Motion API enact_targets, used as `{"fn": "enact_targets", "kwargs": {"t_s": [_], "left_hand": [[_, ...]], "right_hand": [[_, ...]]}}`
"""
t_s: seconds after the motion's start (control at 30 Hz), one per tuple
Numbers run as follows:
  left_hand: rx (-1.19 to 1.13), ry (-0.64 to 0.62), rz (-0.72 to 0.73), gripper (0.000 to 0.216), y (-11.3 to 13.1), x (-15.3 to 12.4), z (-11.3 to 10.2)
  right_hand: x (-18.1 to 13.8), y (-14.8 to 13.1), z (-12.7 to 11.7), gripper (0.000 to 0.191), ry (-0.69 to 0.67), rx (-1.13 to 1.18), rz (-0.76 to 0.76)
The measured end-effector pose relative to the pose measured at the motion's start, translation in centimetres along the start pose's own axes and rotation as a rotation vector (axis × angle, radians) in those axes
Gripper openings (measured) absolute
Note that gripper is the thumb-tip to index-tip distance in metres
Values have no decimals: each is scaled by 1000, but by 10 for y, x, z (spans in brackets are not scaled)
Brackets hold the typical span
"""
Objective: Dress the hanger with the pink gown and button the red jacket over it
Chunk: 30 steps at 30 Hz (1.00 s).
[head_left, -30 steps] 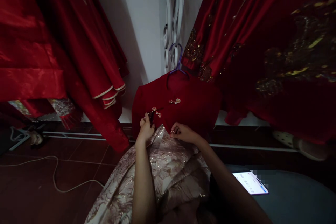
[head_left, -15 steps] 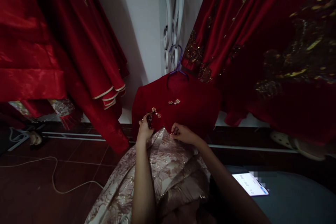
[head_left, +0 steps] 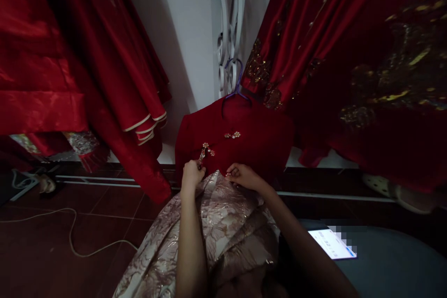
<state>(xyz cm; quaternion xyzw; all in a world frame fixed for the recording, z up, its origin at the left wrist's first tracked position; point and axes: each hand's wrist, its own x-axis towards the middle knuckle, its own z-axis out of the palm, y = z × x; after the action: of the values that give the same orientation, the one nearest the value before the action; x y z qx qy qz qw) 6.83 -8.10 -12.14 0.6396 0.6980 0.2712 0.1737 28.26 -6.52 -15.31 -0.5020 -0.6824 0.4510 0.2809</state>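
A dark red top (head_left: 258, 149) hangs on a purple hanger (head_left: 239, 84); two pearl-and-bead flower ornaments show on its chest. Over its lower front rises a shiny pale pink skirt (head_left: 223, 219) with a floral pattern, its peak between my hands. My left hand (head_left: 193, 176) is closed at the lower end of the beaded tassel (head_left: 202, 152) that dangles from the left ornament. With its fingers pinched, my right hand (head_left: 244, 176) is at the top's front, right of the skirt's peak; a tiny bright bead shows by the fingertips, and what they grip is unclear.
Red garments (head_left: 136, 79) hang at the left, and others with gold sequins (head_left: 394, 56) at the right. White metal scrollwork (head_left: 230, 23) stands behind. A lit phone (head_left: 333, 243) lies on a dark rounded surface. A pale cable (head_left: 73, 228) crosses the tiled floor; shoes (head_left: 377, 185) sit behind.
My left hand has moved slightly down, and the tassel strands beside it are drawn together and straighter. My right hand has shifted a little up and left.
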Motion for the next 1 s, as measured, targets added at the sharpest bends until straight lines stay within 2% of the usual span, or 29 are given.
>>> {"fn": "enact_targets", "kwargs": {"t_s": [0.13, 0.2, 0.27, 0.43, 0.53, 0.63, 0.87, 1.0], "left_hand": [[-7, 75, 34, 16, 27, -16, -28], [-76, 77, 69, 11, 37, -18, -27], [-150, 59, 94, 8, 41, -15, -18], [-339, -70, 201, 13, 27, -5, 9], [-428, -172, 264, 10, 22, -5, 9], [-433, -232, 222, 8, 24, -7, 5], [-447, -222, 182, 10, 24, -6, 7], [-456, -209, 182, 17, 22, -4, 10]], "right_hand": [[3, 2, 4, 15, 34, 116, 14], [5, 3, 7, 15, 64, 134, 21], [6, 3, 7, 17, 90, 154, 27], [0, -10, -2, 23, 63, 212, 26], [-6, -23, -7, 25, 10, 287, -13], [-8, -31, -3, 28, 1, 338, -63], [-3, -30, 12, 24, 204, 182, -98], [-3, -29, 9, 20, 202, 101, -121]]}}
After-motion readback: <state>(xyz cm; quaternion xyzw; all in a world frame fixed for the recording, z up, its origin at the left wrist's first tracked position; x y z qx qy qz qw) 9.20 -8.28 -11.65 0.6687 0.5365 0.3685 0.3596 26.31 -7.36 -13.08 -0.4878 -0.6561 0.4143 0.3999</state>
